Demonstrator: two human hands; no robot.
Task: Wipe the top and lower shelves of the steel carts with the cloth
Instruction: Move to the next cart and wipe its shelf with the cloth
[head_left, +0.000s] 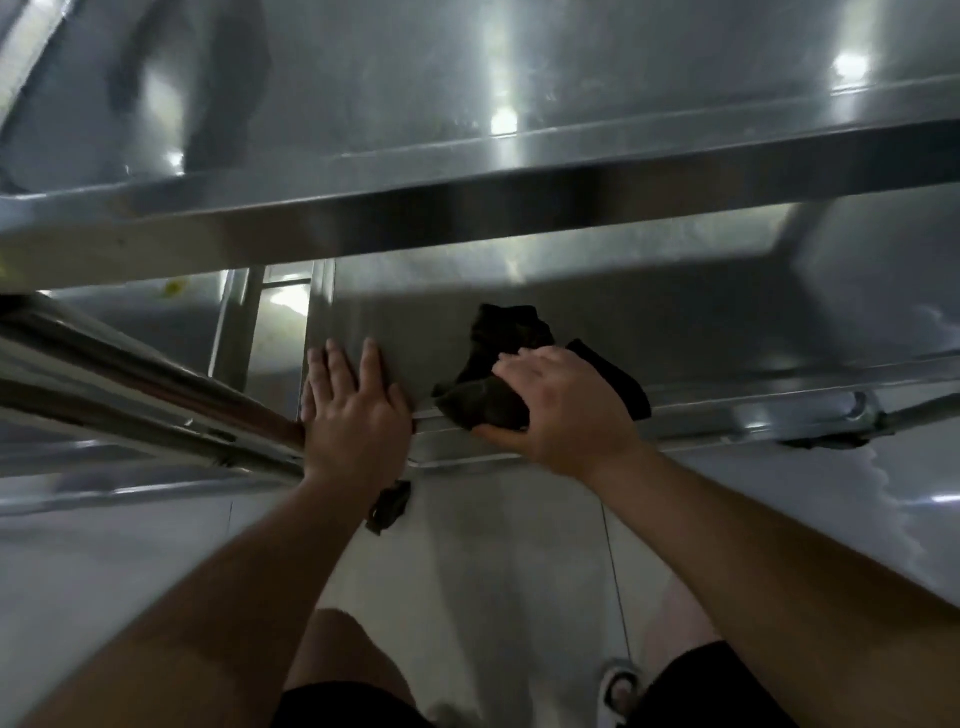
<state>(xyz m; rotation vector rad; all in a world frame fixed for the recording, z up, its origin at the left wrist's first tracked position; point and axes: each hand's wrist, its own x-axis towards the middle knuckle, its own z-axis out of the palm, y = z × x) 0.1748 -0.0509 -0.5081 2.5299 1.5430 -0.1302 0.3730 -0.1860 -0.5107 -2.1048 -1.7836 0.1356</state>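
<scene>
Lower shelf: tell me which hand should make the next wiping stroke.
Right. The right hand already grips the dark cloth at the lower shelf front edge. The left hand lies flat on the shelf corner, holding nothing.

We look down on a pale tiled floor (467, 571), glossy enough to carry soft reflections, with a thin dark joint line (615, 582) running between the tiles. Toward the right edge we see a wavy bright reflection (898, 499) on the floor. At the left, between metal posts, a lit patch of floor (288, 301) shows beyond. Round ceiling lights glare back at us as bright spots (503, 122) in the polished steel above, and another spot (849, 67) shines near the upper right. The light overall is dim and greyish.
</scene>
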